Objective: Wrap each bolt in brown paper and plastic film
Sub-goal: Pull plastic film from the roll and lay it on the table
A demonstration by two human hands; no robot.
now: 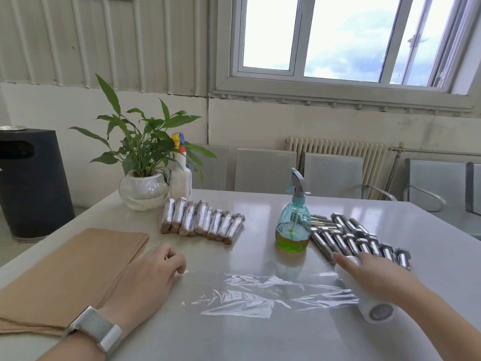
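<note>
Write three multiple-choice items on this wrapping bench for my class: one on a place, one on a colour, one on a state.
1. Where do the bare bolts lie?
A. right of the spray bottle
B. on the brown paper
C. beside the plant

2. What colour is the liquid in the spray bottle?
A. red
B. green
C. blue

3. How is the plastic film?
A. fully rolled up
B. pulled out flat on the table
C. around a bolt

Key: 1 A, the bolts sit right of the bottle. 2 B, its bottom shows green. 3 B, a sheet stretches from the roll under the right hand toward the left hand.
</note>
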